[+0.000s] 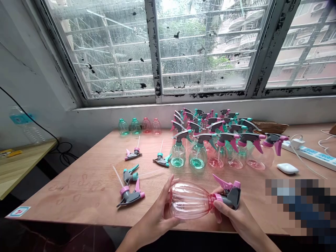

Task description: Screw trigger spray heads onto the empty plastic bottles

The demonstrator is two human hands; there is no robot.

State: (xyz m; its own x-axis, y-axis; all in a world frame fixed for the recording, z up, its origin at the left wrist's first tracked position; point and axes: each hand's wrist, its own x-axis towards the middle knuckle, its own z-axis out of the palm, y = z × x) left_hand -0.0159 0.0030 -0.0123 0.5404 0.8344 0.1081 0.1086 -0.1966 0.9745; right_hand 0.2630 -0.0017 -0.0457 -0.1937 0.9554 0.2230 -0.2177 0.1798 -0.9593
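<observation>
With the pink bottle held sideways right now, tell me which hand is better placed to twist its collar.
The right hand, most likely: it grips around the pink collar and spray head, while the left hand cups the pink bottle near its base and could steady it.

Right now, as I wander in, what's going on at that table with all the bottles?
A person is holding a pink bottle on its side. The left hand grips its base, while the right hand holds the spray head at its neck; how tight it is, I can't tell. On the table lie four loose spray heads. Four headless bottles stand at the back, with many bottles with spray heads grouped to their right.
</observation>
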